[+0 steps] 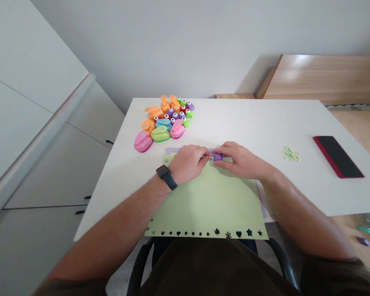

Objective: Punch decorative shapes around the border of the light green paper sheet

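Quick look from my head cam, which is the only view here. My right grip (239, 161) is closed on a small purple craft punch (218, 156), thumb and fingers wrapped around it, and the punch sits right at the far edge of a green paper sheet (209, 201). My left grip (188, 163) is curled up just beside it, fingertips (207, 153) basically touching the punch at the paper's edge, though I can't tell if that hand is actually holding the punch or only the paper. A lilac sheet (171, 151) pokes out past the green one. Along the near edge there's a row of punched shapes (203, 233), hearts and stars mostly. Up on the white desk (249, 123), a pile of craft punches (163, 119) in pink, orange, green and purple sits beyond my left grip. Over to the right are some tiny paper scraps (291, 153) and a phone in a red case (338, 156). I've got a black smartwatch (164, 176) on my left wrist.
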Tool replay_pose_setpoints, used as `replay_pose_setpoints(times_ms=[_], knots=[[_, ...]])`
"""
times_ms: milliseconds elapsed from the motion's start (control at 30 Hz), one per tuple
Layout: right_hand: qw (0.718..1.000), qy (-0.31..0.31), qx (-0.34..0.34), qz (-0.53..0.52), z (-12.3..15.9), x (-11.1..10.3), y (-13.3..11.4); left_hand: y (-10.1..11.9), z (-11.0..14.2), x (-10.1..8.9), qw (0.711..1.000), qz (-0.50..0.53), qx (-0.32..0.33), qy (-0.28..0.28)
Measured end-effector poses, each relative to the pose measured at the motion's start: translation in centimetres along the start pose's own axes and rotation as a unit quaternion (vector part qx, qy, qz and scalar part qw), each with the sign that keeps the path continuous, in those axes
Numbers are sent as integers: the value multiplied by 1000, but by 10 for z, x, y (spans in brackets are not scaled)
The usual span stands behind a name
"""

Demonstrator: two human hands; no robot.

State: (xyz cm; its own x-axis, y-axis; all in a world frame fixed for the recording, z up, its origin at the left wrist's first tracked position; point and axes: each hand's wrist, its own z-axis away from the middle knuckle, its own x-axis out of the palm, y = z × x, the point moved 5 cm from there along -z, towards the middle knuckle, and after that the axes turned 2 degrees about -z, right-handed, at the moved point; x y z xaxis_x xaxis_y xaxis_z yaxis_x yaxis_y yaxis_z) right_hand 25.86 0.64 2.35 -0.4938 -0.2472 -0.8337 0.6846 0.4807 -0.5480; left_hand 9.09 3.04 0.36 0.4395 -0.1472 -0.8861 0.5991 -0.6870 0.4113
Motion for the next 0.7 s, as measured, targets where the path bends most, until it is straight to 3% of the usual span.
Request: replay_pose_setpoints(times_ms=[700], knots=[[1000, 16, 20, 6, -7, 6, 13, -5, 0, 3, 998, -17, -50, 21]])
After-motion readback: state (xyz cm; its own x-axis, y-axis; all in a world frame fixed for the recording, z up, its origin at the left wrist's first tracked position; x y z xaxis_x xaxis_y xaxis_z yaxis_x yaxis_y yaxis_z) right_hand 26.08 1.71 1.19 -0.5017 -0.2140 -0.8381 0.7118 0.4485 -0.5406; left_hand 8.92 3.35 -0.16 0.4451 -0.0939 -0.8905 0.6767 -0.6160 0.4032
